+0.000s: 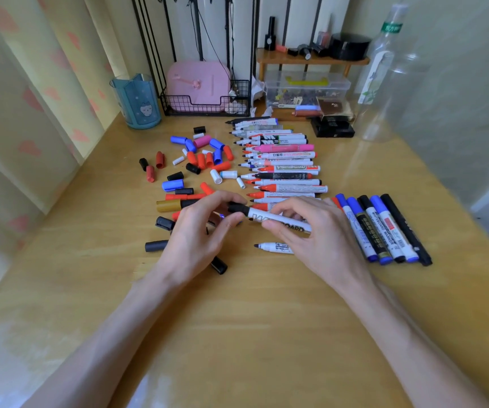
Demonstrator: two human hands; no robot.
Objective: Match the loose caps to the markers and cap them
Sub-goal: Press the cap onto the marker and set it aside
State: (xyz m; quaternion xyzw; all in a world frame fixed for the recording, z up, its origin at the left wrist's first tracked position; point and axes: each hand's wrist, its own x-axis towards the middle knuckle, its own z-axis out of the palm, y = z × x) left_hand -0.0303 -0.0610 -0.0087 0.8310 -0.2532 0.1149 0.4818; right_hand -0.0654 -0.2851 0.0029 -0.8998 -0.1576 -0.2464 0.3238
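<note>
Our left hand [205,228] pinches a black cap [237,208] between thumb and curled fingers, and our right hand [311,231] grips the barrel of the white marker [278,222] that the cap meets at its left end. We hold the marker just above the wooden table [237,319], nearly level, with its printed side up. Whether the cap is pushed fully home we cannot tell. Behind our hands lies a row of uncapped markers [281,169], side by side, tips pointing left. To the left of that row the loose caps [205,156] are scattered: red, blue, black, white and one pink. One more uncapped marker [272,247] lies on the table just under our right hand. To the right, five capped markers [384,228] lie together, slanting away from us. A loose black cap lies beside our left wrist [219,265], and another sits further left [156,245]. At the back of the table stand a blue cup [137,101] and a clear bottle [384,69].
</note>
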